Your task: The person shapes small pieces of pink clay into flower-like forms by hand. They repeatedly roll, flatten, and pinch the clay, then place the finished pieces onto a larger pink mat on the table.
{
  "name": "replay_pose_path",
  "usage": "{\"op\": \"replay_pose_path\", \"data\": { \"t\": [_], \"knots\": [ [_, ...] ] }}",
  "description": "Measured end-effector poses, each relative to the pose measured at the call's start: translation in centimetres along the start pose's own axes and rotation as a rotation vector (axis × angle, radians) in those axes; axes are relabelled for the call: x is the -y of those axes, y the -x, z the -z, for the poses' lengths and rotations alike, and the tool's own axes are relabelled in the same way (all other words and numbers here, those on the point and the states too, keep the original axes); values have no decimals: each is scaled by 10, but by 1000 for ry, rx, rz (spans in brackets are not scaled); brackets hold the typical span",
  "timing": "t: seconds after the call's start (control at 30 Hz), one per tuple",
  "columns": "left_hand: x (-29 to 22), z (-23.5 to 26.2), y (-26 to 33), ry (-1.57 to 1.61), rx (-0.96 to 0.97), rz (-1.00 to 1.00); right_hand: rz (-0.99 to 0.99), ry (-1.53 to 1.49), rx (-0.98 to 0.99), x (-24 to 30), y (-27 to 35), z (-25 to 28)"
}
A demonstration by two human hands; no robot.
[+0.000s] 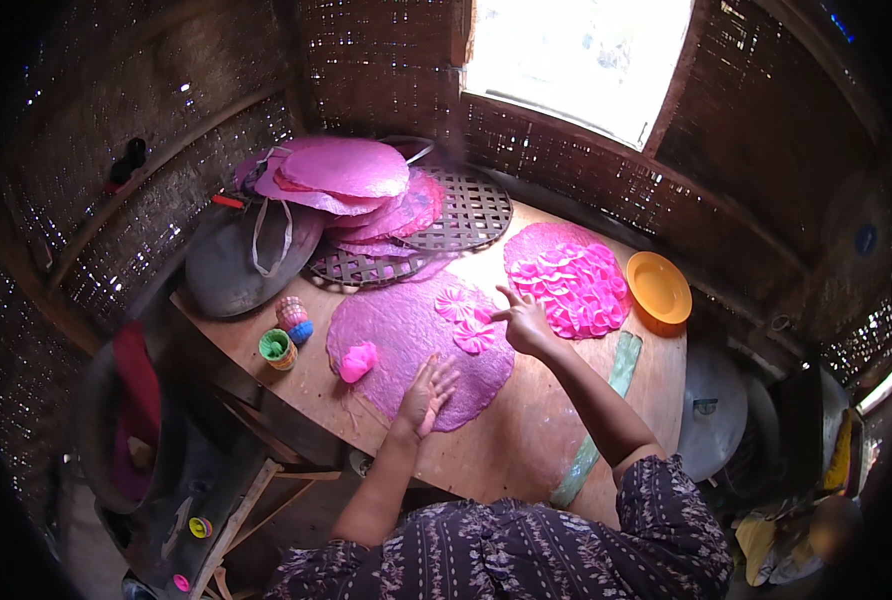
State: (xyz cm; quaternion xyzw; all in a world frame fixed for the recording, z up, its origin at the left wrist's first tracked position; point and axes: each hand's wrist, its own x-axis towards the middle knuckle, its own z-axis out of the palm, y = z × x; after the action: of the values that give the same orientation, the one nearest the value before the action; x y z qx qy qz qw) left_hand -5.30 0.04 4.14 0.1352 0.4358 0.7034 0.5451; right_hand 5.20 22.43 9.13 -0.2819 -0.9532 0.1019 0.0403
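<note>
One pink lump (359, 362), one orange plate (658, 286), one green cup (279, 357), one table (656, 365), one window (578, 60)

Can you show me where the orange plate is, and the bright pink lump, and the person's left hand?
Orange plate (658, 288): head view, its bare middle.
Bright pink lump (359, 361): head view, the middle of its top.
Left hand (427, 397): head view, its middle.

From here the pink sheet (406, 322) mid-frame looks glossy and wrinkled, the tabletop (486, 450) smooth wood, the plate (658, 287) at right shiny plastic.
</note>
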Motion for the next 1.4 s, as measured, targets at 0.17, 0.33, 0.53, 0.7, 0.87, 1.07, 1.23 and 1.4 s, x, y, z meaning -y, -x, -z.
{"op": "replay_pose_path", "data": {
  "t": [0.17, 0.33, 0.53, 0.7, 0.87, 1.07, 1.23, 1.4],
  "knots": [
    [1, 22, -16, 167, -171, -36, 104, 251, -2, 17, -46, -13],
    [14, 34, -19, 223, -128, -68, 212, 303, -92, 19, -58, -30],
    [12, 32, -26, 191, -135, -46, 165, 294, -13, 26, -56, -29],
    [-29, 19, -44, 244, -113, -140, 267, 175, -131, 47, -41, 25],
    [-51, -2, -57, 368, -33, -86, 515, 299, -305, 67, 20, 42],
    [-22, -21, -45, -190, -13, -230, 319, 104, -204, 47, 60, 17],
    [-18, -31, -26, -431, 49, -326, 243, -286, -103, 25, 77, 11],
    [-16, -47, -14, -704, 48, -346, 29, -1470, -49, 14, 78, 6]
  ]
}}
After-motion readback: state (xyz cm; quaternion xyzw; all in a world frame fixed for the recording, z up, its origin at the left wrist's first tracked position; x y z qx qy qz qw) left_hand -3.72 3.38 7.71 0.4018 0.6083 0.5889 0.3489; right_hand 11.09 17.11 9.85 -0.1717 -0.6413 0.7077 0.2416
